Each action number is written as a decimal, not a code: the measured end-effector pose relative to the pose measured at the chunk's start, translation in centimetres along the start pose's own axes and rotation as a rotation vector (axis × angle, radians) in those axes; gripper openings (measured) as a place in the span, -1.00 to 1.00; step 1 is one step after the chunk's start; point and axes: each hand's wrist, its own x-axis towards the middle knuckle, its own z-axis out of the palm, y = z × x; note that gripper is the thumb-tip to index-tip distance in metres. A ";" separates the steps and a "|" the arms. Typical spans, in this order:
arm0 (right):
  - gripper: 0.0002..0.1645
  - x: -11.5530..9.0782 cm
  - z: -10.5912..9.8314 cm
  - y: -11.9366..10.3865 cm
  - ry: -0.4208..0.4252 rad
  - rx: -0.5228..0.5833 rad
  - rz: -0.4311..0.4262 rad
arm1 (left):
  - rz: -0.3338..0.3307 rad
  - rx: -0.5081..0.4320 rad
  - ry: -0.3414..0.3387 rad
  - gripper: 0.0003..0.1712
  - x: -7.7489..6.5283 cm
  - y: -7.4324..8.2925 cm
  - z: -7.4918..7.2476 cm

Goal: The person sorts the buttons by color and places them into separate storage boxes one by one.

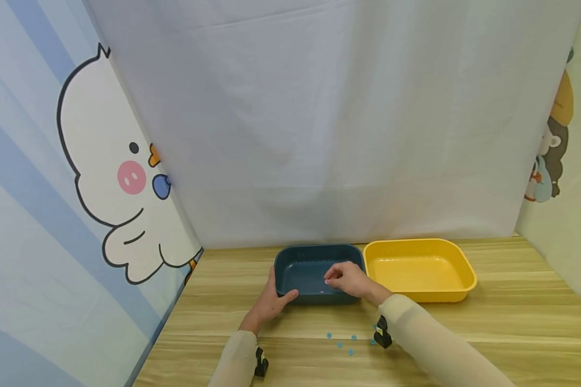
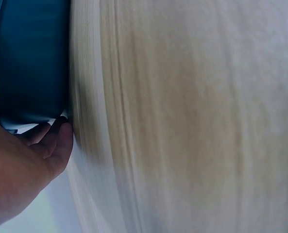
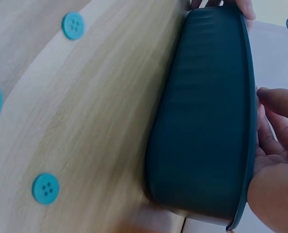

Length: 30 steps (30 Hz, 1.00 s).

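- Left hand (image 1: pixel 267 305): at the near left of the dark teal tray (image 1: pixel 319 299), clamped on its corner, thumb on the near rim, fingers along the left side.
- Right hand (image 1: pixel 351 279): reaching over the same tray from the near right, wrist bent left; thumb and fingertips together on one small pink piece (image 1: pixel 326 281), held above the tray floor.
- Trays, two: teal at left, yellow tray (image 1: pixel 421 296) just beside it at right, both towards the far side of the wooden tabletop (image 1: pixel 213 322).
- Blue buttons (image 1: pixel 339 344): six that I can count, scattered nearer than the teal tray; those seen close have four holes.
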 end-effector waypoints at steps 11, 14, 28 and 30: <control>-0.91 0.3 0.3 -0.1 0.005 -0.003 0.019 | 0.001 0.003 0.012 0.19 0.0 0.1 0.0; -0.92 0.3 0.3 -0.3 0.009 0.001 0.029 | -0.003 0.007 0.013 0.19 0.0 0.0 0.1; -0.92 0.6 0.9 -0.3 0.003 0.006 0.034 | -0.014 0.008 0.015 0.19 -0.1 0.3 0.0; -0.91 0.7 1.0 -0.2 0.001 0.005 0.037 | -0.018 0.003 0.013 0.19 -0.2 0.3 0.0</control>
